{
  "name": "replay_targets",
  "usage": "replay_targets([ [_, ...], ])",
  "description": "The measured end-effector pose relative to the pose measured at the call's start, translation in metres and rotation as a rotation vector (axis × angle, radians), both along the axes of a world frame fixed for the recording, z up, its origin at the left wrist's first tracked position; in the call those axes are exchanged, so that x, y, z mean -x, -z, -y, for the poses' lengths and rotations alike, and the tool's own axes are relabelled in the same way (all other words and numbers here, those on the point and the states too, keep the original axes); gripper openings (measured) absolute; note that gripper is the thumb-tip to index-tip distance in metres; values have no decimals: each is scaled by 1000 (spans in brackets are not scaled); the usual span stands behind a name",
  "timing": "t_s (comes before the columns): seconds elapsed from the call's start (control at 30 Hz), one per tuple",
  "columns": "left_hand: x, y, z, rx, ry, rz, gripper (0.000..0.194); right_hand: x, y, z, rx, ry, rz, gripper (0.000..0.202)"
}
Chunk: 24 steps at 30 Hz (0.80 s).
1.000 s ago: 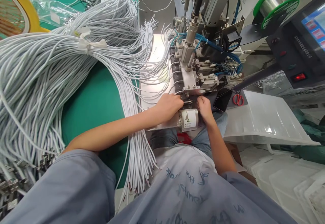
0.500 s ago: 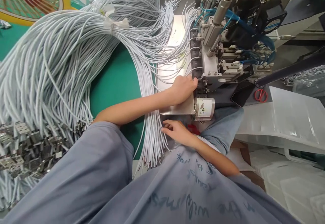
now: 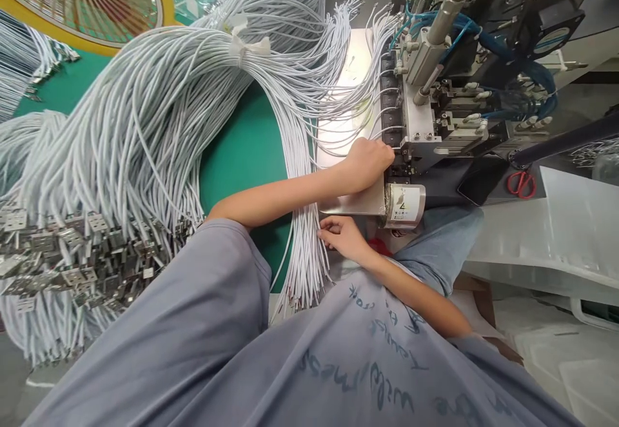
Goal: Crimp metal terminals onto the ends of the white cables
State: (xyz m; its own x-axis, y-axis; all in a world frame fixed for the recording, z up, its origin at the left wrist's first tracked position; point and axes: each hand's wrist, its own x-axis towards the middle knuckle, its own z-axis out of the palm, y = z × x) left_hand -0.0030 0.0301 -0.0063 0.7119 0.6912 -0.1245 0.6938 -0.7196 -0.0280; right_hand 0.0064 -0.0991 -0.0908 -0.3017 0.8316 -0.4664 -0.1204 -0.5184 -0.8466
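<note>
My left hand point(image 3: 368, 164) is closed at the front of the machine point(image 3: 425, 101), its fingertips pinching a white cable point(image 3: 396, 149) at the lower end of a row of black slots point(image 3: 391, 117). Several other white cables run into the slots above it. Beneath my left forearm hangs a bundle of white cables point(image 3: 304, 246) with stripped ends towards my lap. At this bundle's right edge is my right hand point(image 3: 342, 235), thumb and forefinger bent together on a cable; its other fingers are curled, and the exact grip is partly hidden.
A large tied bunch of white cables point(image 3: 159, 91) with metal connectors point(image 3: 77, 253) covers the green table point(image 3: 242, 149) on the left. A yellow-rimmed fan point(image 3: 167, 1) is at top left. A labelled roll point(image 3: 405, 204) sits below the machine, red scissors point(image 3: 521, 184) to the right.
The view has shifted, so everything appears further right. My left hand stays at the lower slot. My right hand's fingers have drawn closer together at the bundle's edge.
</note>
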Motion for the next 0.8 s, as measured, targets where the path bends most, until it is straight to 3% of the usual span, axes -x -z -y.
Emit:
replay_targets([
  [0.1,-1,-4,2,-9,3,7,27,3,-3,1,-37,45,28,19],
  [0.37,-3,-12,14,-94,99,147,31,-14,-5,0,433,4,-456,33],
  [0.47,-2,-12,16,-102,157,174,33,-17,-2,1,472,43,-514,37],
  [0.57,-1,-13,19,-118,204,210,33,-14,0,4,291,20,-326,33],
  [0.67,-1,-14,28,-89,318,250,30,-16,-6,12,-64,-27,100,17],
  [0.8,-3,-15,45,77,502,327,35,-43,-25,21,-437,-51,549,21],
])
